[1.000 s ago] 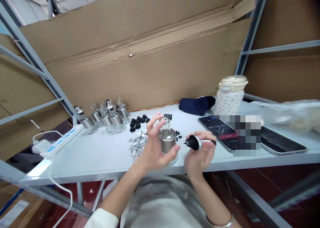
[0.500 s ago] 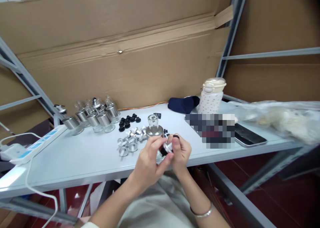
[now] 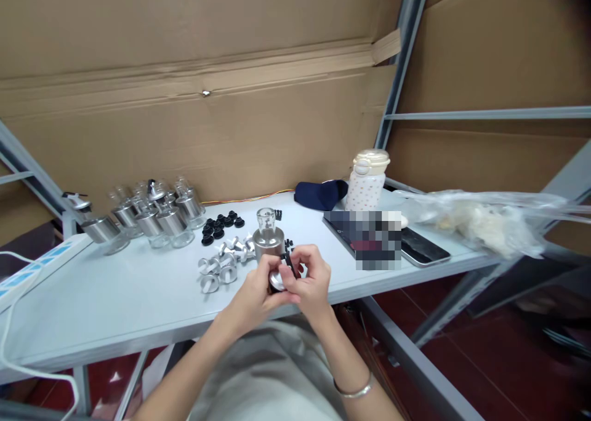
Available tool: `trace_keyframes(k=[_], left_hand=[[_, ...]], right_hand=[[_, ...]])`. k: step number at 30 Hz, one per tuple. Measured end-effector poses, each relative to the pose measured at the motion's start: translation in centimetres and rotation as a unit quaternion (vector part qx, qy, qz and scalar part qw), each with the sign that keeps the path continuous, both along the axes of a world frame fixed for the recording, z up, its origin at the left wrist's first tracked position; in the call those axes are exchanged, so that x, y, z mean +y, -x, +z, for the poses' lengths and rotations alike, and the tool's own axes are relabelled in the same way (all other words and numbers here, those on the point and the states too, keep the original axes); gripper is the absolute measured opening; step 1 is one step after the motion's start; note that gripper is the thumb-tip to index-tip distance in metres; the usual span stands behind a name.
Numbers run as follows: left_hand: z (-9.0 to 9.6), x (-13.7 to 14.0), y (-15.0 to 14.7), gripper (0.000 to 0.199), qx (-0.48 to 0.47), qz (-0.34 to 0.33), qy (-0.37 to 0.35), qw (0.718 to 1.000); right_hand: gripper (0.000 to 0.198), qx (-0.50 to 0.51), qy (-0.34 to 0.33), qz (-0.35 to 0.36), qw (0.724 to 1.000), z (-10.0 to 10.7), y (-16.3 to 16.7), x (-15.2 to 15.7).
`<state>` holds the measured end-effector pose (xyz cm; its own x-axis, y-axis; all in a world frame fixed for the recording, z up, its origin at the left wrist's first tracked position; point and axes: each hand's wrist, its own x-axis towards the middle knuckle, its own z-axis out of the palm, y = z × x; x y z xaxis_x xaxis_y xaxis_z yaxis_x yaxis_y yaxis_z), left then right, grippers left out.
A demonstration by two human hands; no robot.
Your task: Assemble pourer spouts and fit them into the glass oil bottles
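Note:
My left hand (image 3: 257, 288) is closed around a small silver-and-black bottle top (image 3: 277, 280), its round metal face partly showing. My right hand (image 3: 314, 280) pinches the same piece from the other side at a narrow black part (image 3: 289, 264). Fingers hide much of it. Just behind the hands stands a glass bottle (image 3: 268, 239) with a metal band and an open neck. Several silver metal fittings (image 3: 210, 284) with round discs lie to the left of it. Beyond them sits a group of black plugs (image 3: 218, 227). Tiny black parts (image 3: 278, 214) lie behind the bottle.
Several metal-banded glass bottles (image 3: 150, 224) stand at the back left beside a white power strip (image 3: 44, 258). On the right are a patterned flask (image 3: 367, 184), a navy cap (image 3: 318, 194), a phone (image 3: 422, 246) and a clear plastic bag (image 3: 489, 224). Cardboard (image 3: 231, 138) walls the back.
The view has shifted, so the table's things appear farther left. My hands have drawn closer together on the bottle top, whose black part now stands up between my fingers.

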<state>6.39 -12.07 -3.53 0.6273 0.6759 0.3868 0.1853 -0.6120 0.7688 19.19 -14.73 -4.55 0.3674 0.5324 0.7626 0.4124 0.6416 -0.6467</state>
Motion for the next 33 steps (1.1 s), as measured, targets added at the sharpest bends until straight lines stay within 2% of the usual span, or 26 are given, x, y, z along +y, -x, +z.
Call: trace_keyframes(k=[2,5,7,9,12,15,20,25,33], left_hand=[[0.5,0.0,-0.1,0.043,0.023,-0.036,0.092,0.995],[1.2,-0.3,-0.2,0.039,0.025,-0.087,0.215,0.973],[1.4,-0.6,-0.2,0.039,0.002,-0.112,0.267,0.957],[1.4,-0.7,-0.2,0.038,-0.020,-0.131,0.290,0.948],[1.3,-0.9,-0.1,0.048,-0.050,-0.155,0.306,0.938],[1.2,-1.0,-0.1,0.055,-0.062,-0.163,0.298,0.939],[1.3,-1.2,-0.3,0.041,-0.066,-0.154,0.255,0.952],[1.4,-1.3,-0.3,0.023,-0.042,-0.160,0.243,0.956],[1.6,-1.4,-0.1,0.022,-0.024,-0.180,0.249,0.951]], right_hand=[[0.023,-0.031,0.004,0.028,0.999,-0.2,-0.7,-0.2],[0.027,-0.081,-0.038,0.053,0.995,-0.5,-1.6,-0.7],[0.030,-0.105,-0.061,0.054,0.991,-0.6,-1.9,-0.9],[0.034,-0.128,-0.062,0.054,0.988,-0.6,-2.1,-1.2],[0.042,-0.158,-0.071,0.069,0.982,-0.7,-2.1,-1.3],[0.040,-0.177,-0.089,0.063,0.978,-1.1,-1.9,-1.2],[0.035,-0.188,-0.105,0.018,0.976,-1.8,-1.5,-0.9],[0.030,-0.194,-0.114,0.011,0.974,-2.0,-1.3,-0.8],[0.029,-0.176,-0.117,-0.008,0.977,-2.0,-0.8,-1.0]])
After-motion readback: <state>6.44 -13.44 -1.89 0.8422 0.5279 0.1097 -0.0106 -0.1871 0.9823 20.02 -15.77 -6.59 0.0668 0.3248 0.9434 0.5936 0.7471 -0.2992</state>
